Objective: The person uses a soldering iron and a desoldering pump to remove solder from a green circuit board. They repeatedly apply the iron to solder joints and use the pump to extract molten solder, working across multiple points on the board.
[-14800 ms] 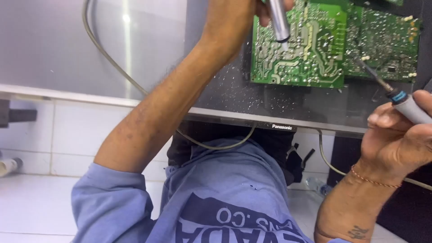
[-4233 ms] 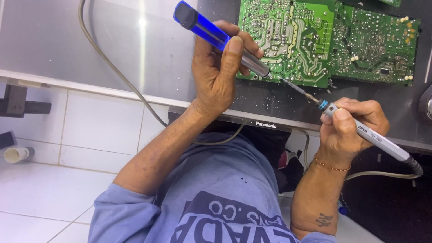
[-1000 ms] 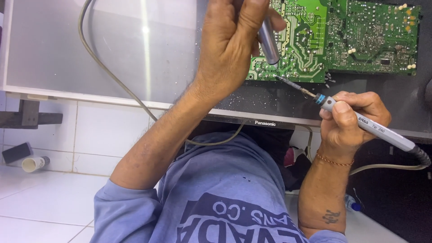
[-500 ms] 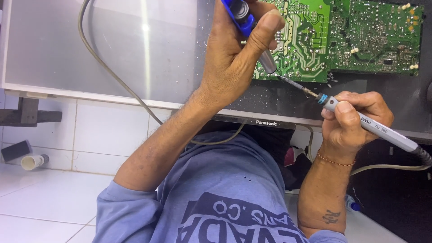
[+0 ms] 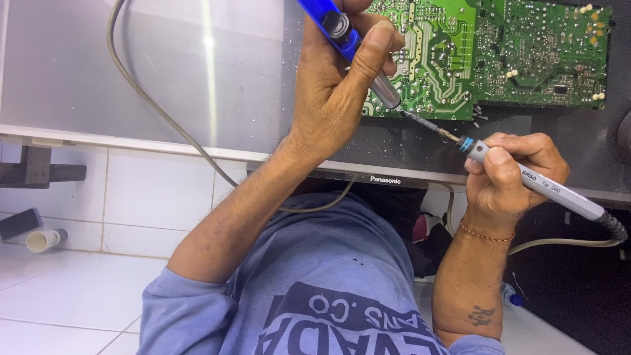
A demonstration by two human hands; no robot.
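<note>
The left hand [image 5: 338, 85] grips a blue pump [image 5: 342, 33], its metal nozzle angled down onto the lower edge of the green board [image 5: 447, 59]. The right hand [image 5: 509, 177] holds a grey iron [image 5: 552, 192] (cable trailing right), tip meeting the same spot beside the nozzle. A grey cord [image 5: 158, 112] crosses the panel [image 5: 131, 66].

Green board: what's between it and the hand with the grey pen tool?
Head view: the grey pen tool pokes its metal tip from right hand to green board.

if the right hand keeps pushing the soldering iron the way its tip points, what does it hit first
Probably the lower edge of the green circuit board, near the blue tool's metal nozzle. The right hand aims the soldering iron up-left; depth is unclear.
</note>
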